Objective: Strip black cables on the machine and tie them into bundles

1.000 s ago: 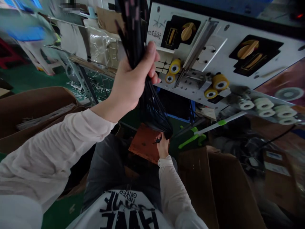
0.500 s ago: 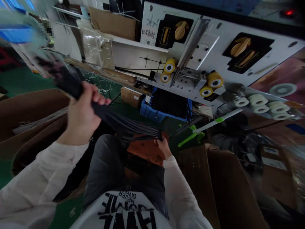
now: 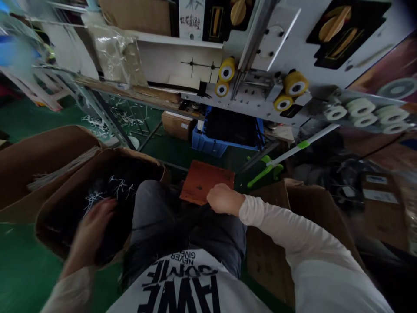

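My left hand (image 3: 89,232) is low at the left, blurred by motion, over the open mouth of a cardboard box (image 3: 58,226) that holds dark bundles with white ties (image 3: 107,191). Whether its fingers hold anything cannot be made out. My right hand (image 3: 223,199) rests on my right knee, fingers curled, next to the edge of a reddish-brown board (image 3: 205,184) in front of my legs. Nothing shows in that hand. The black bundle of strands is out of my hands; it may lie in the box.
A white machine panel (image 3: 260,82) with yellow rollers (image 3: 289,89) and white rollers (image 3: 365,113) hangs over the space ahead. A blue crate (image 3: 211,145) sits under it. A green-and-white tool (image 3: 276,163) lies right of the board. More cardboard boxes (image 3: 293,208) stand at both sides.
My left hand swung the black bundle from up high down to the left and into the box. My right hand let go of the bundle's lower end and came back to my knee.
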Tool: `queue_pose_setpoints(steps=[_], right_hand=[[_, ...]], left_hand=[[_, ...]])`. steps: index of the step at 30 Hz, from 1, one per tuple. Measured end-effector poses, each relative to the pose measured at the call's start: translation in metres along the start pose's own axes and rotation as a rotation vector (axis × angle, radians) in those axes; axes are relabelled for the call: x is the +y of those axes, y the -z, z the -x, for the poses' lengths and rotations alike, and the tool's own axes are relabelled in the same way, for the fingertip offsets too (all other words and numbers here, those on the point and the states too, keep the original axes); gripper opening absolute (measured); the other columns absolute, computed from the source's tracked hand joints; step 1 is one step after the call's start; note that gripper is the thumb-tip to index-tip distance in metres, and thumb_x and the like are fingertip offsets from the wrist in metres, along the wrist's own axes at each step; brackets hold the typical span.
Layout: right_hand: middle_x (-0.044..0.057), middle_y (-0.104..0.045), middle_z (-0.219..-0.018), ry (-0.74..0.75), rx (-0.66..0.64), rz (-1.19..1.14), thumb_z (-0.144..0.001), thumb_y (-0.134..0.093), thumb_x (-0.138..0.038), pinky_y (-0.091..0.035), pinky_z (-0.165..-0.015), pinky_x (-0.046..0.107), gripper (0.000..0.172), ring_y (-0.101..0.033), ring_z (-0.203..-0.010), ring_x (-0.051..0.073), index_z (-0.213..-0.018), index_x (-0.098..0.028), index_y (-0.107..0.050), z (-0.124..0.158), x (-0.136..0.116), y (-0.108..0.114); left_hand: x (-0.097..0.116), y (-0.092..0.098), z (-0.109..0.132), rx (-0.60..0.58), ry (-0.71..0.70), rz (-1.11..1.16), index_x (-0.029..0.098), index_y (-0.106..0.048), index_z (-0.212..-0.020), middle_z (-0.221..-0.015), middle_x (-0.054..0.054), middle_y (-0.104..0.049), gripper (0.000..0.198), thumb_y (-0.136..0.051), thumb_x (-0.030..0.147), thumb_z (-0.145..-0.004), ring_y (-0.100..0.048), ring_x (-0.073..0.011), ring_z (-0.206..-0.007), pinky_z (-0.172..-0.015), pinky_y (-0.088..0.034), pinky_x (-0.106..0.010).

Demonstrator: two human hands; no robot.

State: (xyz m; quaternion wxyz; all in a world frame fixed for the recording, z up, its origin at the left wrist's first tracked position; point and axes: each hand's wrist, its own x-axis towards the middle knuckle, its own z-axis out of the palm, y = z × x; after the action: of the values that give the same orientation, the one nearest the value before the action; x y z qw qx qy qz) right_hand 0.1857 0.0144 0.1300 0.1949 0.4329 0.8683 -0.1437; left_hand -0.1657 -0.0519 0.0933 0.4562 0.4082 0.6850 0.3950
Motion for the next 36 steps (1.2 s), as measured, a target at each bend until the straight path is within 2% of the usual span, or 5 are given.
queue_pose_setpoints(steps=[6, 10, 15, 20, 36], right_hand=[[0.01, -0.064, -0.05, -0.105, 0.087, -0.191, -0.045, -0.07, 0.0, -0.046, -0.063, 0.038, 0.028, -0.067, -0.067, 0.031, -0.031, -0.016, -0.051, -0.036, -0.013, 0.01], [0.011, -0.066, -0.056, -0.097, 0.107, -0.166, -0.042, -0.075, 0.0, -0.045, -0.067, 0.039, 0.027, -0.067, -0.07, 0.032, -0.034, -0.015, -0.053, -0.037, -0.01, 0.017], [0.016, -0.069, -0.098, 0.009, 0.388, -0.163, -0.056, -0.079, -0.023, -0.045, -0.084, 0.041, 0.039, -0.061, -0.099, 0.032, -0.094, -0.015, -0.07, -0.008, 0.033, 0.04], [0.008, -0.049, -0.135, 0.142, 0.639, -0.757, -0.075, -0.066, -0.041, -0.048, -0.09, 0.038, 0.071, -0.057, -0.111, 0.023, -0.138, -0.028, -0.037, 0.007, 0.069, 0.028], [0.002, -0.066, -0.083, -0.022, 0.987, -1.319, -0.078, -0.063, -0.034, -0.051, -0.067, 0.026, 0.031, -0.063, -0.072, 0.014, -0.105, -0.02, -0.061, -0.042, 0.02, 0.001]], left_hand=[[0.043, -0.171, -0.021, -0.848, -0.353, -0.129, 0.018, -0.063, -0.101, -0.104, -0.008, -0.069, 0.045, -0.076, 0.034, -0.061, -0.059, -0.0261, -0.103, -0.096, -0.042, -0.038], [0.038, -0.218, -0.022, -0.831, -0.323, -0.13, 0.014, -0.058, -0.095, -0.083, -0.007, -0.068, 0.038, -0.073, 0.03, -0.064, -0.062, -0.0209, -0.079, -0.076, -0.048, -0.034], [0.027, -0.209, -0.031, -1.017, -0.044, 0.096, 0.014, -0.057, -0.091, -0.054, 0.005, -0.047, 0.028, -0.061, 0.038, -0.078, -0.041, -0.0073, -0.043, -0.048, -0.039, -0.023], [0.031, -0.186, -0.04, -1.086, 0.128, 0.374, 0.012, -0.057, -0.098, -0.057, 0.006, -0.043, 0.032, -0.067, 0.033, -0.075, -0.035, -0.0044, -0.044, -0.044, -0.033, -0.02], [0.026, -0.181, -0.044, -1.096, 0.174, 0.439, 0.01, -0.056, -0.098, -0.055, 0.006, -0.043, 0.036, -0.07, 0.032, -0.073, -0.037, -0.0046, -0.044, -0.044, -0.032, -0.02]])
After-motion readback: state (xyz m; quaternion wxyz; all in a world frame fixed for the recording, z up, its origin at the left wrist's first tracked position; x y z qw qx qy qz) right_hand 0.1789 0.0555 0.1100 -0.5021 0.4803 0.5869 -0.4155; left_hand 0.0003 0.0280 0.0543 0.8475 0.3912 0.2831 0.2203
